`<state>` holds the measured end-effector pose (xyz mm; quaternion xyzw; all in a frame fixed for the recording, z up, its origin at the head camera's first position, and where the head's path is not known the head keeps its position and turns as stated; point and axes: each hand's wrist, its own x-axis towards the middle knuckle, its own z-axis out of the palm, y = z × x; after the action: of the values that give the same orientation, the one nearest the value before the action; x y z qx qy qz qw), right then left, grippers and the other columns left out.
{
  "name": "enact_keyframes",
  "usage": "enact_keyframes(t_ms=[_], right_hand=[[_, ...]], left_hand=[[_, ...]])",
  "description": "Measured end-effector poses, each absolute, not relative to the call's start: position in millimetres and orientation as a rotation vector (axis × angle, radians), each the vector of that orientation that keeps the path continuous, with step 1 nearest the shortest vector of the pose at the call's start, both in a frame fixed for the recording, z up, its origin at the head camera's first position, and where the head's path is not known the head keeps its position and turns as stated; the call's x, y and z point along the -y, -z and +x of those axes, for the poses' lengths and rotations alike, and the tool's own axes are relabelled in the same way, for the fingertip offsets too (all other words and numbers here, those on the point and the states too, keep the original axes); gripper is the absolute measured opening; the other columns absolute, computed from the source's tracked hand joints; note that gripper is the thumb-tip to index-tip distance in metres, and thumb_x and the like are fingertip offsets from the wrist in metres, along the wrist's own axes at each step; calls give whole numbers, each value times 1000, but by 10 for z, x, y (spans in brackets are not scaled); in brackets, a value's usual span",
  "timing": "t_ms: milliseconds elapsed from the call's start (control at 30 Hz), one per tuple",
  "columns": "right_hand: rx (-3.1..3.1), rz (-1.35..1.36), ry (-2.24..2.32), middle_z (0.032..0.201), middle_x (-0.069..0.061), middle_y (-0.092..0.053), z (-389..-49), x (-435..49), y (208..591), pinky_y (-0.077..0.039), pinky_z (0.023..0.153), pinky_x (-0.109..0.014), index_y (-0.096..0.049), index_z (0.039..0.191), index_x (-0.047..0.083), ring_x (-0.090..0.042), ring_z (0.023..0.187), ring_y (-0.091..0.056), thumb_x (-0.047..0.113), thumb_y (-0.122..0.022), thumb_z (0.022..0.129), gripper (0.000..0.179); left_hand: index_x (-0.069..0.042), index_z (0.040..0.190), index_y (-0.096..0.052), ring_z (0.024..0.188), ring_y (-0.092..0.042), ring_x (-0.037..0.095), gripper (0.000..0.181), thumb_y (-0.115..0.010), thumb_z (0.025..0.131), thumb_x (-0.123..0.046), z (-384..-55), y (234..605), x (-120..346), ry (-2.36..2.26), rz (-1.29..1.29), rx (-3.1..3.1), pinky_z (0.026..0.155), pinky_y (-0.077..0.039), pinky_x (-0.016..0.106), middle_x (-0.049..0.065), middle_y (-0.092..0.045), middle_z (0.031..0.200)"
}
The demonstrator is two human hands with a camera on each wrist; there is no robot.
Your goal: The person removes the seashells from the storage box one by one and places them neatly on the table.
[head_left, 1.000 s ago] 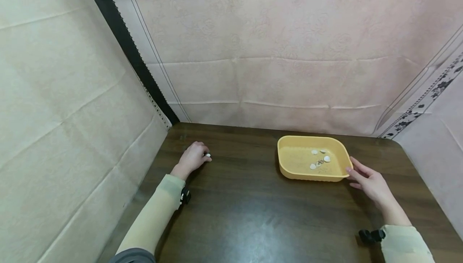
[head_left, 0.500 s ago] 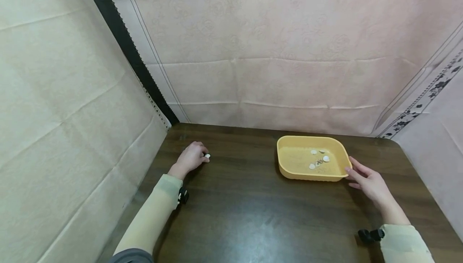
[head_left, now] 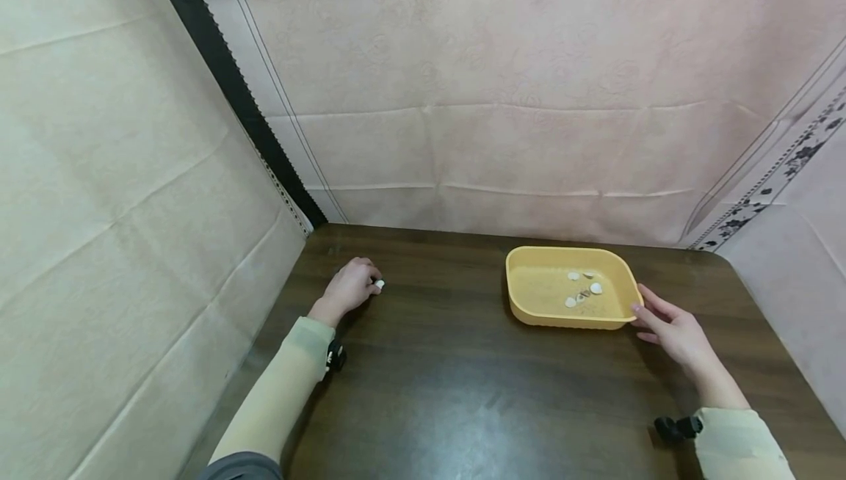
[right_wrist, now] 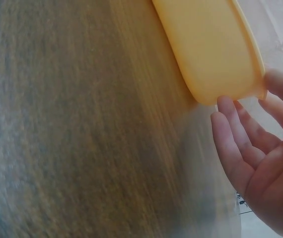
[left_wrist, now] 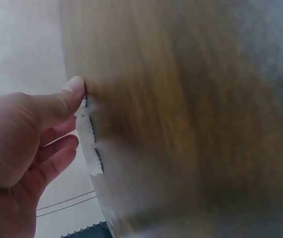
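Observation:
My left hand [head_left: 349,288] is low over the left part of the brown table, pinching a small white shell-like piece [head_left: 380,284] between thumb and fingers. In the left wrist view, white pieces with ragged edges [left_wrist: 86,130] show beside the fingertips; how many there are is hard to tell. On the right stands a yellow plastic tray [head_left: 562,322]. Several small pale pieces [head_left: 596,288], flat and shell-like, lie scattered inside it. My right hand [head_left: 677,333] grips the tray's right end, thumb at the rim and fingers against the outer wall, as the right wrist view [right_wrist: 268,124] also shows.
The dark wooden table [head_left: 449,377] spreads between the two hands. Pale cloth hangs behind it [head_left: 529,98] and along the left [head_left: 132,245] and right sides. A black wrist camera [head_left: 677,430] is strapped at the right wrist.
The white piece at my left fingertips has turned slightly and shows a little differently. Both hands and the tray stay nearly in place.

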<state>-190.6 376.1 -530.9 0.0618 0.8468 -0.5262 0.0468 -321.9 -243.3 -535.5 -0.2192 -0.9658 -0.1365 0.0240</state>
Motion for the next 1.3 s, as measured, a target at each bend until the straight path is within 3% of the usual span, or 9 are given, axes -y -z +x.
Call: enact_keyframes(t_ms=[333, 567, 867, 1067, 1300], right_hand=[[-2575, 191, 1619, 159, -38, -38, -1894, -3737, 5283, -61, 81, -26, -23, 169, 6, 7, 95, -66, 41, -60, 111, 76], [-2567, 204, 1637, 160, -38, -38, -1865, -3719, 5268, -62, 82, -27, -24, 168, 5, 4, 95, -68, 40, -59, 111, 76], [-2573, 212, 1628, 159, -38, -39, -1865, -3737, 5332, -62, 82, -28, -23, 169, 7, 8, 94, -65, 39, -59, 111, 75], [-2555, 250, 1626, 161, -35, -39, -1862, -3690, 5307, -61, 83, -27, -23, 169, 10, 7, 95, -65, 45, -59, 110, 78], [-2562, 255, 1615, 161, -36, -39, -1858, -3696, 5267, -61, 83, -27, -23, 169, 10, 4, 96, -67, 44, -59, 111, 77]], left_hand=[[-3, 117, -79, 105, -70, 26, 27, -85, 95, -17, -3183, 5222, 2066, 697, -763, 2887, 93, -57, 45, 8, -74, 111], [-1, 116, -79, 95, -69, 20, 27, -86, 94, -14, -3099, 5062, 1277, 971, -946, 2719, 86, -58, 36, 11, -76, 107], [-6, 114, -80, 89, -67, 5, 21, -82, 98, -18, -2923, 4992, 160, 1149, -1164, 2639, 80, -52, 16, -1, -76, 102], [-6, 114, -81, 86, -63, -1, 20, -82, 97, -17, -2897, 5092, -354, 1179, -1226, 2669, 79, -50, 13, -5, -75, 97], [-7, 115, -80, 83, -62, -2, 20, -82, 97, -16, -2949, 5122, -748, 1200, -1128, 2854, 77, -48, 12, -9, -73, 93]])
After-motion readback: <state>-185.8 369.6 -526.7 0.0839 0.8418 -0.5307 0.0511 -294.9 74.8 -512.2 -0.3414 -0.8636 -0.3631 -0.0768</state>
